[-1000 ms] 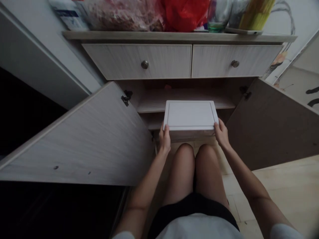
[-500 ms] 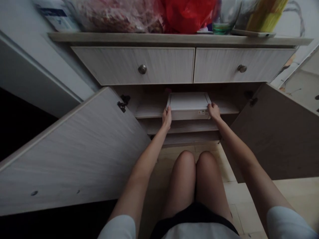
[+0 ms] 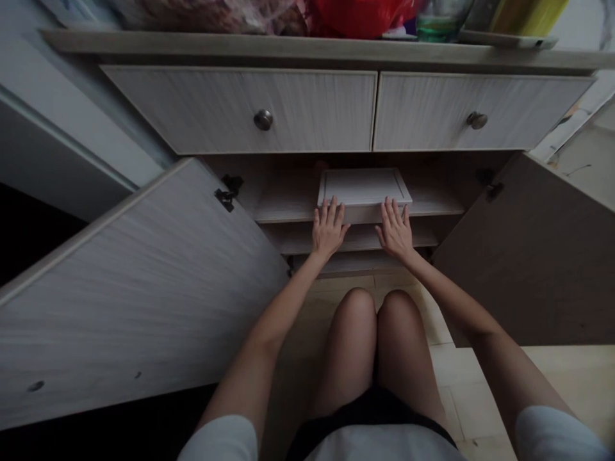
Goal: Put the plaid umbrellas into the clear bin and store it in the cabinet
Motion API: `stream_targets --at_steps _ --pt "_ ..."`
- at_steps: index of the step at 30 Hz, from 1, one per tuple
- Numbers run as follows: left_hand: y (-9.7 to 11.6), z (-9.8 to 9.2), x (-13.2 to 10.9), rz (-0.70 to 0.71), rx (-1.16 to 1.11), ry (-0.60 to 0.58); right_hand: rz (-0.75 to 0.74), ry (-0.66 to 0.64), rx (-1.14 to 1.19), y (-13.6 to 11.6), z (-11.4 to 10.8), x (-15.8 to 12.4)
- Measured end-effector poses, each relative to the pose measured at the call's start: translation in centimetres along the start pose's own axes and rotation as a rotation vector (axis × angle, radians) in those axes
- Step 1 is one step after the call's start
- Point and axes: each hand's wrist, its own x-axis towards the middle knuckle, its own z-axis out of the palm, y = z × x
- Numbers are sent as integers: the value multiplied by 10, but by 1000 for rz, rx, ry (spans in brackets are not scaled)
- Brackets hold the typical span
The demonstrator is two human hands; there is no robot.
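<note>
A white shoebox-like box (image 3: 364,184) with a lid rests on the upper shelf (image 3: 283,208) of an open cabinet. Against its front face, toward the left end, lies my left hand (image 3: 328,228), palm forward with fingers stretched out. My right hand (image 3: 396,229) is placed the same way near the front right corner, fingers spread. Neither hand is wrapped around the box. The fingers cover much of the box's front side.
The left cabinet door (image 3: 144,288) and the right door (image 3: 533,262) stand swung out on either side. Two drawers with round knobs (image 3: 263,120) are above. Lower shelves (image 3: 355,242) lie beneath the box. A red bag (image 3: 362,16) and a glass (image 3: 436,25) sit on top.
Both hands have let go of the box's sides and now lie flat on its front, closer together. The box sits slightly deeper on the shelf. The view has tilted downward.
</note>
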Motion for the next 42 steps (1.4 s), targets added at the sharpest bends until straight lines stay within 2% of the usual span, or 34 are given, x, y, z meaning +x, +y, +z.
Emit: stream_targets --at_steps 6,13,21,26,32,36,39,42 --pt "-3 3 17 -11 43 -34 17 -40 -10 16 23 21" --pt "-16 7 60 -13 10 -54 39 -115 39 32 35 65" --pt "-38 27 101 -30 -157 -50 82 -222 137 53 48 114" --pt "-48 37 122 -45 -163 -85 133 -246 205 62 56 140" --pt "-57 46 132 -36 -156 -104 174 -321 168 58 48 150" --pt "-62 48 133 -32 -167 -100 193 -295 218 51 40 149" --pt "-61 45 136 -37 -184 -124 218 -280 287 51 32 152" --pt "-51 35 136 -55 -187 -115 224 -264 351 51 20 153"
